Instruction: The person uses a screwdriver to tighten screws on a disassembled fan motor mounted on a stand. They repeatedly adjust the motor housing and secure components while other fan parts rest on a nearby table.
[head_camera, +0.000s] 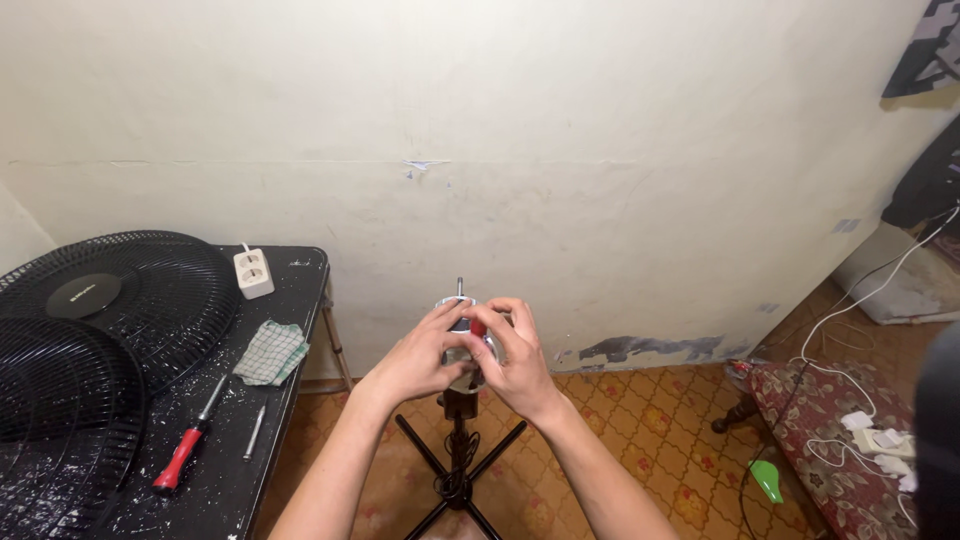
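Metal fan motor (462, 330) — cupped between both hands (470, 360).

Can't really see the fan motor (462, 345) from here, both my left hand (418, 358) and right hand (515, 362) wrap around it, so most of its body is covered. The little red bit (478, 327) between my fingers is too small to make out. The black fan grilles (70, 350) run off the left edge.
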